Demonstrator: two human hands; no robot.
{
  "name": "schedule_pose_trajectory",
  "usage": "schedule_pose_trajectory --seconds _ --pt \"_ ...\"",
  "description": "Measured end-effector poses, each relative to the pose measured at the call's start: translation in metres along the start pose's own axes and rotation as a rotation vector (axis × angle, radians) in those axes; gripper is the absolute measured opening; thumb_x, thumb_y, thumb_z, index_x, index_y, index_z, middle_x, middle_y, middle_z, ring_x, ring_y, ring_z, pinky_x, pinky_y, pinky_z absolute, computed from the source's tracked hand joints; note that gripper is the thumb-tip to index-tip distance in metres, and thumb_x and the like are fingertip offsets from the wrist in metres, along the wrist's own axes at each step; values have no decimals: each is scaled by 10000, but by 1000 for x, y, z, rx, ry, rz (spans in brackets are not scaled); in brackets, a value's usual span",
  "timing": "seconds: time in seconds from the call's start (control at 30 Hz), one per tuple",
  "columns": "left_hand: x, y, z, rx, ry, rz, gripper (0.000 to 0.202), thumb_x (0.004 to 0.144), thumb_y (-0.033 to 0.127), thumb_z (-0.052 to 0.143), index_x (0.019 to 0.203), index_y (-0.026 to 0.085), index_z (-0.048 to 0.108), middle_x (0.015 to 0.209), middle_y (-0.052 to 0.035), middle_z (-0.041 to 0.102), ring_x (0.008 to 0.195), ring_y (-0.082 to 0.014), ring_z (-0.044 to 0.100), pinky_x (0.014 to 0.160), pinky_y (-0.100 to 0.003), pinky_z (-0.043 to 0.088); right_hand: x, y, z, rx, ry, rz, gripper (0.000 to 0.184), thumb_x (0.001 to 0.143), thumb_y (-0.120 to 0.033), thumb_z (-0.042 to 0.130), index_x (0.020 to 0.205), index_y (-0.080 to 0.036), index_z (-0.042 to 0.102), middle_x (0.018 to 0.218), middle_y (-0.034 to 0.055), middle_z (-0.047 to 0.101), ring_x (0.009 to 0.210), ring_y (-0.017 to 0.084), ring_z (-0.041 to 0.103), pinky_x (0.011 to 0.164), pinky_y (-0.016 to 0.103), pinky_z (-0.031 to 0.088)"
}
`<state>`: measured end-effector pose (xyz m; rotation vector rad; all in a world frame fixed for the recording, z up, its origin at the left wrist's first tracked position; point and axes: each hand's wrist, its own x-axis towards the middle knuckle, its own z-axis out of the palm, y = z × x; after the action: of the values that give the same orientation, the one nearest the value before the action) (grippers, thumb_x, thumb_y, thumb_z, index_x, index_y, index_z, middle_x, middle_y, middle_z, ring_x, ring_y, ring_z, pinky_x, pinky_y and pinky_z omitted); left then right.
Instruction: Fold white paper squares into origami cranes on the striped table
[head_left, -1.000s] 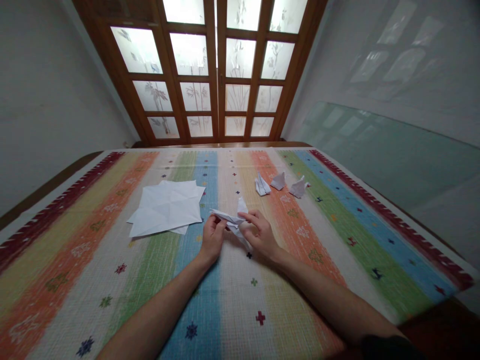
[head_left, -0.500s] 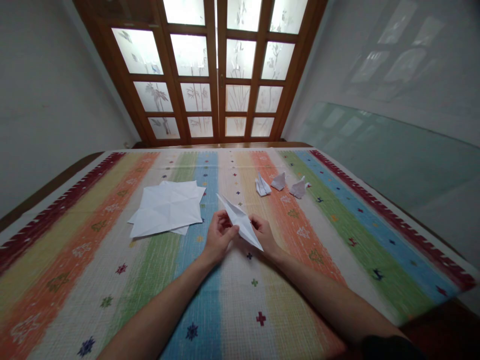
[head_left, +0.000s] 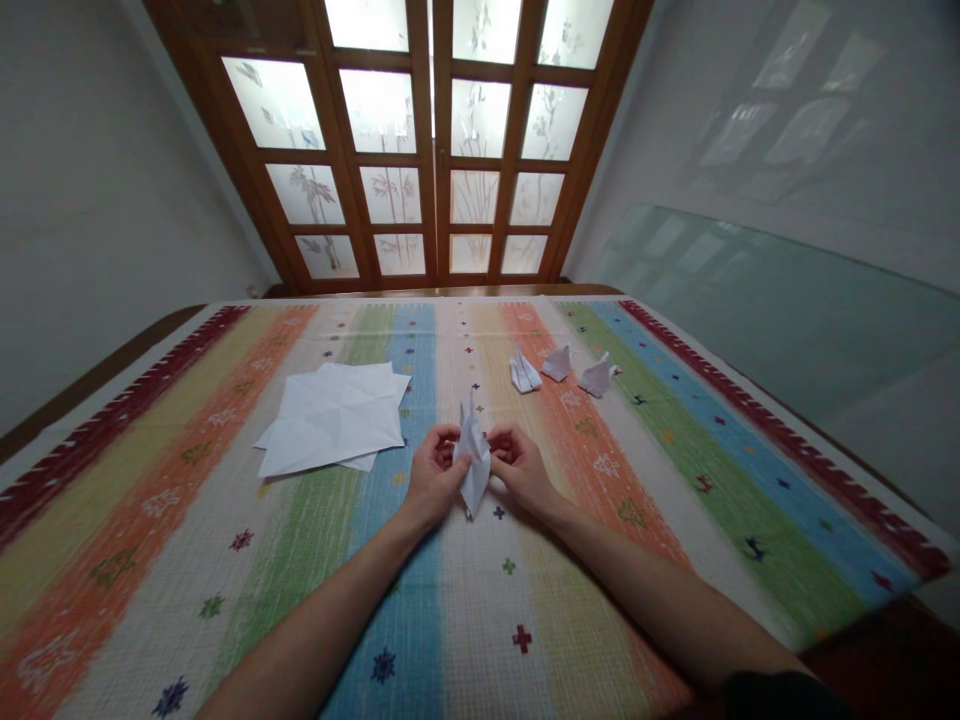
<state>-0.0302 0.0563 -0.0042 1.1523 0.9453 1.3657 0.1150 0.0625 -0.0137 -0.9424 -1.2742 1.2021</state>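
Your left hand (head_left: 433, 478) and right hand (head_left: 520, 466) are both pinched shut on a folded paper (head_left: 474, 462). It is a narrow white piece with crisp creases and pointed ends, held nearly upright just above the middle of the tabletop (head_left: 90, 380). A coarse woven cloth (head_left: 570, 560) in broad coloured stripes with small stitched crosses covers it, with a loose stack of flat, creased white sheets (head_left: 334, 415) to the left and three small folded paper figures (head_left: 557, 362) farther back on the right.

Forearms reach forward; left hand (head_left: 429, 482) and right hand (head_left: 523, 472) meet, fingers (head_left: 442, 436) curled.
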Motion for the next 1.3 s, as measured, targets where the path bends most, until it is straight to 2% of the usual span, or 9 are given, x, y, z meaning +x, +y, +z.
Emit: schedule_pose_trajectory --seconds 0.1,0.2,0.3,0.4,0.57,0.77,1.0,1.1,1.3 --pt "-1 0 0 11 -28 -3 342 613 199 671 935 183 558 836 -2 641 697 -124 590 649 -231 454 -1 1 0 -57 -17 -25 133 677 -296 726 728 -213 635 697 -10 643 638 147 581 609 268 490" --pt "-2 0 -1 27 -22 2 282 605 193 670 857 185 546 741 26 609 649 -110 555 617 -214 431 -1 0 -1 -83 -33 -28 93 705 -299 688 736 -211 680 718 3 674 690 166 601 666 288 492" --pt "-1 -1 -1 28 -18 11 232 591 194 672 750 188 503 662 47 555 619 -101 524 598 -203 415 0 0 -3 -94 -67 -25 167 762 -340 608 731 -210 707 736 15 683 709 172 600 676 290 479" --pt "-1 -2 -1 41 -27 11 207 596 184 651 743 185 506 677 41 561 636 -108 528 612 -210 423 -1 -1 -5 -95 -97 -43 289 816 -417 535 747 -203 717 723 23 665 693 171 584 657 287 468" --pt "-3 -3 -2 166 -9 110 146 626 164 612 747 181 532 691 37 537 643 -109 505 619 -217 410 -3 -1 -3 -154 -123 -99 201 790 -401 632 813 -212 693 753 11 652 706 160 580 663 270 464" --pt "-5 -1 -3 196 -94 128 223 671 217 660 866 186 558 735 28 540 631 -108 487 587 -218 389 -2 1 -2 -151 -19 -71 137 767 -343 655 765 -205 659 718 4 649 662 150 576 636 268 465" --pt "-3 -7 -7 122 -176 86 295 681 365 741 777 174 537 786 1 547 690 -125 525 641 -245 432 -6 -2 0 -193 -15 -104 81 764 -284 647 754 -207 669 718 8 660 667 154 596 640 276 465" --pt "-2 -8 -7 161 -155 59 305 659 371 760 757 173 550 765 7 548 699 -130 536 665 -253 445 -6 -3 0 -208 0 -131 73 767 -271 642 751 -210 678 729 10 664 687 159 604 658 282 471" --pt "-2 -5 -6 252 -100 121 257 666 350 734 647 169 551 810 -8 552 723 -129 537 642 -230 446 -7 -3 0 -265 22 -191 83 783 -252 630 783 -222 708 756 20 682 732 169 618 686 289 472"
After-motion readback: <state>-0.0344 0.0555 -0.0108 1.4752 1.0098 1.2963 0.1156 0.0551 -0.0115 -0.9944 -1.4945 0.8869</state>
